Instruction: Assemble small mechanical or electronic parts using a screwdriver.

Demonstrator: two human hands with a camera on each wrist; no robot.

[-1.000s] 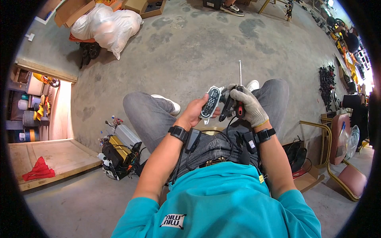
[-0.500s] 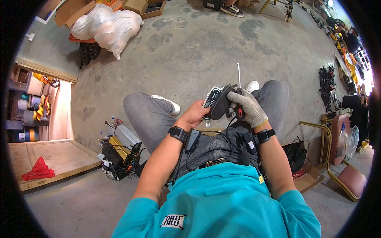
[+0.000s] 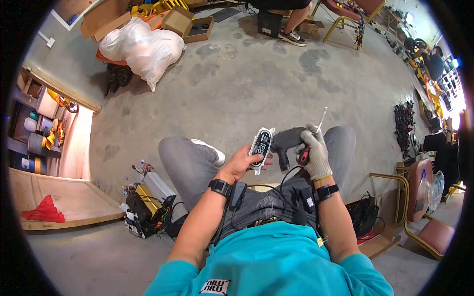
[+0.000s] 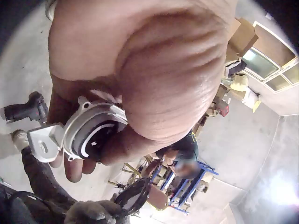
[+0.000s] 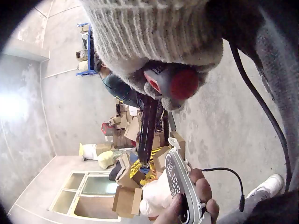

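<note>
My bare left hand [image 3: 240,164] grips an oval display unit [image 3: 260,144], black face with lit digits and a white rim, above my lap. From behind, the display unit [image 4: 88,135] shows a round housing and a white bracket. My gloved right hand [image 3: 314,154] holds a red-and-black screwdriver [image 3: 308,148] with its shaft pointing up and right, and also a dark grey cover piece [image 3: 288,141] just right of the display. The screwdriver handle [image 5: 177,83] sits in the glove [image 5: 154,42], with the display unit [image 5: 179,186] below it. A black cable [image 3: 276,183] runs down to my lap.
Batteries and tangled wires [image 3: 147,197] lie on the concrete floor at my left. A wooden platform [image 3: 74,204] carries a red cloth [image 3: 44,210]. White bags [image 3: 143,47] and cardboard boxes [image 3: 185,22] are far left. Chairs [image 3: 424,197] stand at right. A seated person's leg [image 3: 291,17] is ahead.
The dark cover, which lay over the display half a second ago, is now off it to the right, and the display face shows. The screwdriver shaft has tilted right.
</note>
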